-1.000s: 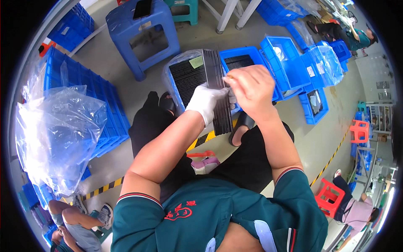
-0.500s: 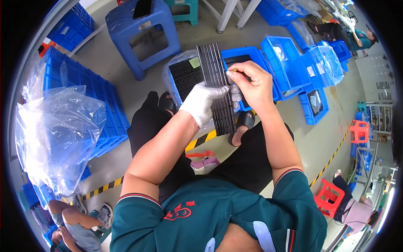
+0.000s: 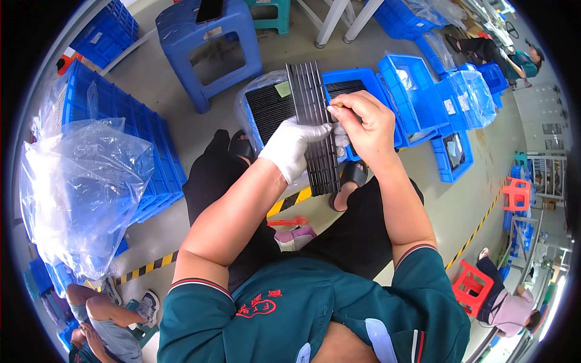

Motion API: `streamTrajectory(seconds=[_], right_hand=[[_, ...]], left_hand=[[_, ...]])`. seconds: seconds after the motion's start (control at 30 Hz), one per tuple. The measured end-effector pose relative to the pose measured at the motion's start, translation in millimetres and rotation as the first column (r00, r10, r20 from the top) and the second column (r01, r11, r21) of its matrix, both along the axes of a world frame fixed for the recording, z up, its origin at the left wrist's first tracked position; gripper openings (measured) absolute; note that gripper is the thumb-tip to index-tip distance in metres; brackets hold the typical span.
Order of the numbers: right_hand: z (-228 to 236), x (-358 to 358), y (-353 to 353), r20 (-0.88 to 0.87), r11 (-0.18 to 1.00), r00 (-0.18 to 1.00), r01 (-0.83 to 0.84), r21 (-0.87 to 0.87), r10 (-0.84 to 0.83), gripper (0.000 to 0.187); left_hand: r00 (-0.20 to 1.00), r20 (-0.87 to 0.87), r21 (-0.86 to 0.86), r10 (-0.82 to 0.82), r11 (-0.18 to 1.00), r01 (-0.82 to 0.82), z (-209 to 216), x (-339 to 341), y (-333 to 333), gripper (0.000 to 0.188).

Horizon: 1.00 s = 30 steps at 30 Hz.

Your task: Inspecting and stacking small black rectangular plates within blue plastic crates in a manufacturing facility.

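In a thin white glove, my left hand (image 3: 292, 145) is closed around a bundle of long black ribbed strips (image 3: 311, 115). The strips stand lengthwise in front of me, and the gloved fingertips show at their right side. My bare right hand (image 3: 368, 124) pinches a small yellow-brown piece (image 3: 338, 104) between thumb and forefinger, against the right edge of the strips. Most of that piece is hidden by the fingers. Beyond the bundle are a plastic-lined box (image 3: 247, 118) of similar black strips, with a pale green slip on top, and a blue crate (image 3: 354, 74) with more of them.
Stacked blue crates (image 3: 154, 136) with clear plastic film (image 3: 85, 193) stand on the left. A blue stool (image 3: 212, 30) bearing a dark phone-like slab is ahead. More blue bins (image 3: 411, 91) lie at right. A red stool (image 3: 472, 287) and other people are farther off.
My right fingers have shifted very slightly down along the edge of the strips. The left hand keeps its hold, and the whole view has tilted a little.
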State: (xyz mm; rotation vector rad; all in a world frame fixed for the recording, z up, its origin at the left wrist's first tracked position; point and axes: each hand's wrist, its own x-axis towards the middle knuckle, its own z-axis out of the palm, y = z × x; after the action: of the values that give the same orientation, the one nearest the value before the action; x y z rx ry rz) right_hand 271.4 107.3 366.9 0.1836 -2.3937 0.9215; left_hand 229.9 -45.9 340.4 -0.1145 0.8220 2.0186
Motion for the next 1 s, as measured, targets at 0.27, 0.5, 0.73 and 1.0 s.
streamTrajectory(seconds=[0.27, 0.5, 0.73, 1.0], right_hand=[[12, 0, -6, -0.118, 0.954, 0.992, -0.003, 0.298, 0.04, 0.013], [6, -2, -8, -0.202, 0.967, 0.979, 0.014, 0.256, 0.039, 0.012], [-2, -3, -8, -0.006, 0.997, 1.0, -0.001, -0.077, 0.001, 0.011], [-2, -4, -7, -0.031, 1.0, 0.999, -0.01, 0.017, 0.011, 0.011]], left_hand=[[0.998, -0.055, -0.045, 0.022, 0.999, -0.024, -15, -1, 1, 0.024], [0.998, -0.06, -0.09, 0.023, 0.996, -0.028, -9, -2, 1, 0.022], [1.0, 0.011, -0.075, 0.023, 0.997, -0.022, 3, -1, 0, 0.023], [1.0, -0.004, -0.051, 0.021, 0.998, -0.022, 3, -1, -1, 0.023]])
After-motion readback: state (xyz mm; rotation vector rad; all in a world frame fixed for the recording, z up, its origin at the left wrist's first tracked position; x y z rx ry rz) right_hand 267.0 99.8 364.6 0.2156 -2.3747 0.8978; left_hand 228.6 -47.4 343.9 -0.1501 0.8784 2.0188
